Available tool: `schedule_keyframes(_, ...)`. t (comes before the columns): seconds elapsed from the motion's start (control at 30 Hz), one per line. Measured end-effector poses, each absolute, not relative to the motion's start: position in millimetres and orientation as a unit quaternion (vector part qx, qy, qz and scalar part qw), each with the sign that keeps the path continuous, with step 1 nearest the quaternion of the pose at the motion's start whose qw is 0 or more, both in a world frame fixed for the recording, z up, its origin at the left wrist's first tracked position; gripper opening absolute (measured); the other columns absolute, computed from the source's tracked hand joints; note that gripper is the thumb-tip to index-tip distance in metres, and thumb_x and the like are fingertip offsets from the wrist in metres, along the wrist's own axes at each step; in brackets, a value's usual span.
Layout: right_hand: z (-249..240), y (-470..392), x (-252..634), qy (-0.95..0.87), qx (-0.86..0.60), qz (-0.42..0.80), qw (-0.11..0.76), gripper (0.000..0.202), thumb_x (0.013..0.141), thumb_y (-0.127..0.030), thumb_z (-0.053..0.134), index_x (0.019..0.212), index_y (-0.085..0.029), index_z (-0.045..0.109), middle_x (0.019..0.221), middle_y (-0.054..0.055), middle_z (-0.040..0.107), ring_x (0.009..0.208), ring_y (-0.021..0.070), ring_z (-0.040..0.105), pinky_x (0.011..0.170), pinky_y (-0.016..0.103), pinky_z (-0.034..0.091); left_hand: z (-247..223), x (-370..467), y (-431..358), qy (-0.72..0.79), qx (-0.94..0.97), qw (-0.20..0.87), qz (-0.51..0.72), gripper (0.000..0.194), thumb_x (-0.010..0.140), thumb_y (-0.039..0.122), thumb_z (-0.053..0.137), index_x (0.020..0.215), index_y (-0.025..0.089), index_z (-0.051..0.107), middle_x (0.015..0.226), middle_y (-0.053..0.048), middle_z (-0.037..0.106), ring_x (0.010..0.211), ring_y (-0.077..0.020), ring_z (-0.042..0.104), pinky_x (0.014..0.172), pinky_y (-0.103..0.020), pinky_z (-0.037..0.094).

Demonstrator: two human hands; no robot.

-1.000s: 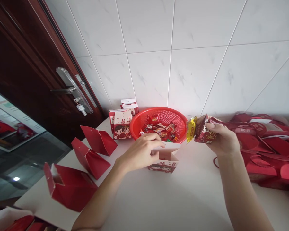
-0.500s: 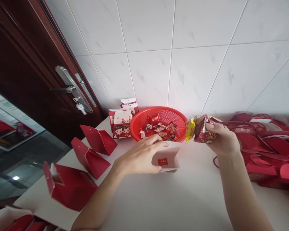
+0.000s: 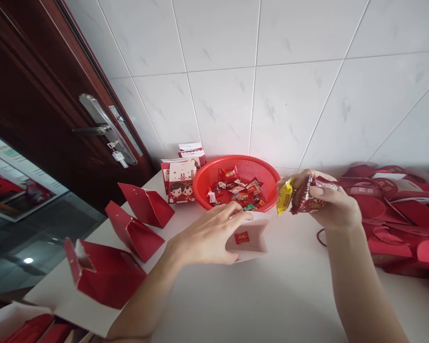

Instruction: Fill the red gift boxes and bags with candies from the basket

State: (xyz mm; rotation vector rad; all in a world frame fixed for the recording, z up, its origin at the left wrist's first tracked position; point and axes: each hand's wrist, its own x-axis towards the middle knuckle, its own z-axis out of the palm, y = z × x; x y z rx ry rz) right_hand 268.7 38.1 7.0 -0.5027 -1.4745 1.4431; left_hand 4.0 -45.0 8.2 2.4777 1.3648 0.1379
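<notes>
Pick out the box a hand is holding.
The open, white-lined cardboard box with a small red-wrapped sweet inside: the left hand grips it; the red cardboard boxes at left stand unheld.

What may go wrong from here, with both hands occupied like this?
The left hand holds the open box, seemingly tilted, so the red sweet inside might slide out. The right hand pinches a yellow packet beside a dark red packet; either might slip.
</notes>
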Motion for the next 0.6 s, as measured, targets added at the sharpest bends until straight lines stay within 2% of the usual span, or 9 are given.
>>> schedule_keyframes(0.1,6.7,35.6,268.2,-0.612,-0.189,0.603,0.476,0.024,0.073,-0.044,0.083,0.08,-0.022,0.075,0.067,0.003,0.065,0.054,0.018,0.059,0.047,0.031,0.051,8.7,4.2,-45.1,0.475,0.866,0.152,0.047,0.075,0.077,0.031,0.076,0.144,0.031,0.043,0.134,-0.006,0.051,0.117,-0.0276,0.058,0.093,-0.037,0.051)
schedule_keyframes(0.23,6.0,29.5,264.3,-0.635,-0.173,0.605,0.448,0.02,0.077,-0.037,0.083,0.086,-0.02,0.076,0.074,0.006,0.069,0.06,0.0202,0.064,0.048,0.031,0.053,9.1,5.2,-45.0,0.474,0.865,0.155,0.046,0.074,0.076,0.03,0.077,0.142,0.031,0.045,0.133,-0.006,0.052,0.117,-0.0281,0.057,0.095,-0.039,0.051)
schedule_keyframes(0.33,8.0,23.8,257.7,-0.674,-0.133,0.591,0.423,0.015,0.083,-0.033,0.079,0.087,-0.018,0.076,0.084,0.009,0.072,0.071,0.0211,0.066,0.057,0.033,0.057,8.4,5.6,-44.6,0.474,0.866,0.154,0.047,0.068,0.078,0.035,0.076,0.139,0.029,0.048,0.131,-0.008,0.053,0.117,-0.0294,0.056,0.098,-0.043,0.05)
schedule_keyframes(0.47,14.8,15.4,248.3,-0.714,-0.121,0.569,0.39,0.01,0.086,-0.027,0.076,0.091,-0.018,0.076,0.091,0.009,0.074,0.082,0.0224,0.069,0.072,0.036,0.059,5.9,5.1,-43.7,0.473,0.866,0.155,0.046,0.076,0.076,0.033,0.077,0.144,0.034,0.043,0.131,-0.006,0.052,0.119,-0.0284,0.056,0.101,-0.043,0.048)
schedule_keyframes(0.6,19.0,7.6,241.2,-0.75,-0.137,0.541,0.354,0.007,0.089,-0.022,0.072,0.094,-0.019,0.075,0.101,0.008,0.075,0.091,0.0213,0.071,0.08,0.032,0.058,5.0,4.7,-42.5,0.475,0.865,0.152,0.05,0.079,0.074,0.03,0.076,0.145,0.035,0.041,0.125,-0.005,0.053,0.116,-0.0278,0.057,0.097,-0.04,0.049)
